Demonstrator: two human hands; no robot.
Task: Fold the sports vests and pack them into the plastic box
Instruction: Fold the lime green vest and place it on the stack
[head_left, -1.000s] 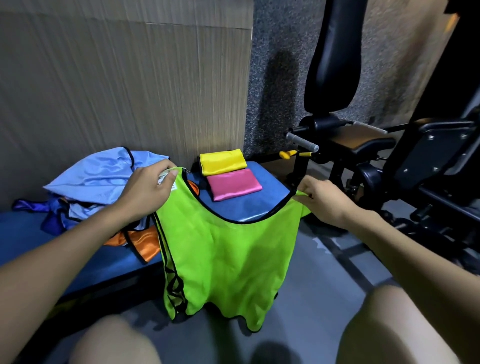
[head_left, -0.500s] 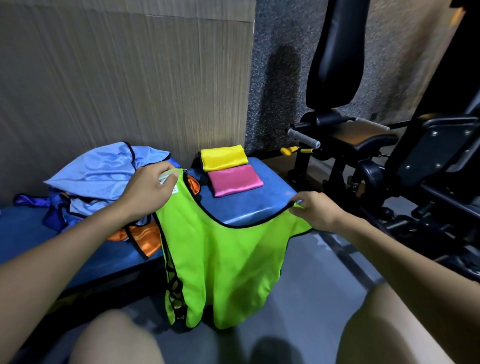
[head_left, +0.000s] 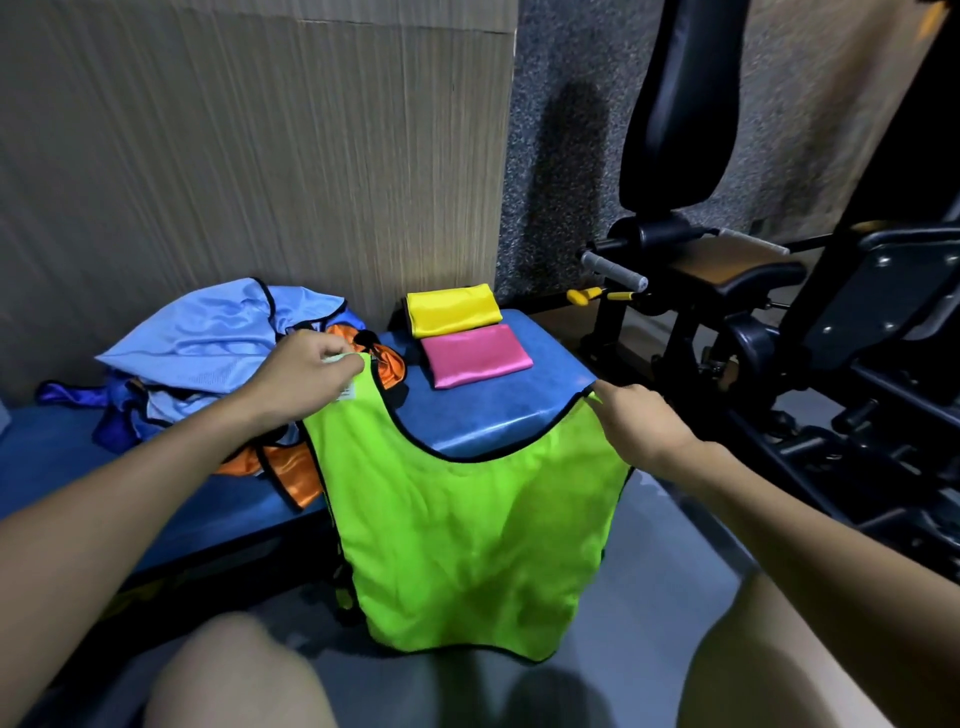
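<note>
Fingers of the left hand (head_left: 306, 376) are curled round one shoulder strap of the green vest (head_left: 467, 525), just by its white label, and the fingers of the right hand (head_left: 636, 421) pinch the other strap. Between them the vest hangs spread flat, its upper edge level with the front of the blue bench (head_left: 498, 410) and its hem down near the floor, in front of the person's knees.

By my reckoning the task is somewhere in its early middle. Two vests look finished — a yellow folded vest (head_left: 451, 309) and a pink folded vest (head_left: 475, 355) lie as neat rectangles, touching one another, at the far end of the bench. The green one is only held out, with no fold made in it yet. To the left sits a loose heap still to be dealt with: a light blue vest (head_left: 208, 338) on top, an orange vest (head_left: 291, 465) poking out underneath, and something darker blue at the edge.

Nothing appears packed. I cannot see the plastic box anywhere from this angle, so whether anything is already in it is not something I can say. How many vests make up the heap is also hard to count — they overlap, and the left forearm covers part of them. Black gym equipment (head_left: 779, 312) stands to the right.
</note>
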